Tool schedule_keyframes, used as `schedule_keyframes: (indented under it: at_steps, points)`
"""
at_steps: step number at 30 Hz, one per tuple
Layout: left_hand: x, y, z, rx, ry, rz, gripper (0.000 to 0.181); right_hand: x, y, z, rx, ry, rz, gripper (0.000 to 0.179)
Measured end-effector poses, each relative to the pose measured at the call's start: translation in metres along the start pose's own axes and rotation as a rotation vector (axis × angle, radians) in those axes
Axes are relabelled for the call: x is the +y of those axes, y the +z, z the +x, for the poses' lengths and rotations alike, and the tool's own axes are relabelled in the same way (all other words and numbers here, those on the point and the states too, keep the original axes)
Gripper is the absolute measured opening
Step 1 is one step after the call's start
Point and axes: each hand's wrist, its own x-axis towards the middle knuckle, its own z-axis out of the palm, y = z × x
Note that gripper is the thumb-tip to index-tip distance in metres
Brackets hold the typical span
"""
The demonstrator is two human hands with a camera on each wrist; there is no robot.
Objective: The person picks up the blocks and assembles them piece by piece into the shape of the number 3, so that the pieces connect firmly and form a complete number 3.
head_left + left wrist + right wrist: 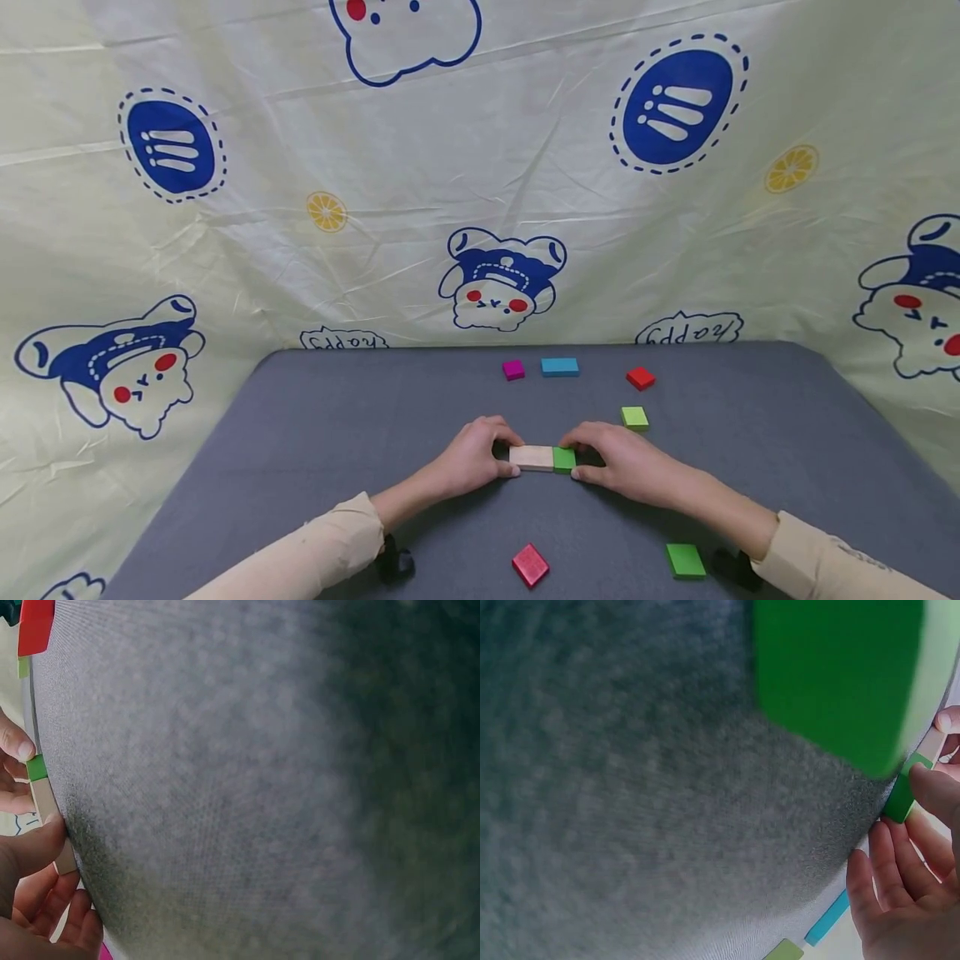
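A pale wooden block (531, 457) and a small green block (564, 460) lie end to end in one row on the table. My left hand (472, 454) pinches the left end of the wooden block, thumb on the near side and fingers on the far side. At the other end, my right hand (630, 462) grips the green block between thumb and fingers. Seen from the left wrist, the left thumb (37, 846) presses against the wooden block (67, 859). The right wrist view shows the green block (900, 799) between the right thumb and fingertips.
Behind the hands lie a magenta block (513, 370), a blue block (560, 367), a red block (641, 378) and a lime block (634, 418). Nearer are a pinkish-red block (531, 566) and a larger green block (686, 561). A printed cloth (525, 192) hangs behind the grey table (337, 417).
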Motion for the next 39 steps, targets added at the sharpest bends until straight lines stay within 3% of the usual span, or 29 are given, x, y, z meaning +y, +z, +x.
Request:
schedule_keyframes:
  at_steps: [6, 13, 26, 39]
  points:
    - [-0.001, -0.002, 0.000, -0.007, 0.002, 0.002, 0.025, -0.001, -0.001, 0.002, -0.027, 0.018, 0.008, 0.035]
    - [0.000, -0.001, 0.000, -0.015, 0.003, -0.003, 0.025, -0.004, -0.012, 0.000, -0.072, 0.034, 0.027, 0.049]
    - [0.000, 0.000, -0.001, -0.012, -0.001, -0.007, 0.027, -0.006, -0.047, -0.033, 0.041, 0.078, 0.083, 0.043]
    - [-0.001, 0.000, -0.001, -0.013, -0.005, -0.009, 0.026, 0.014, -0.053, -0.071, 0.091, 0.068, 0.053, 0.044]
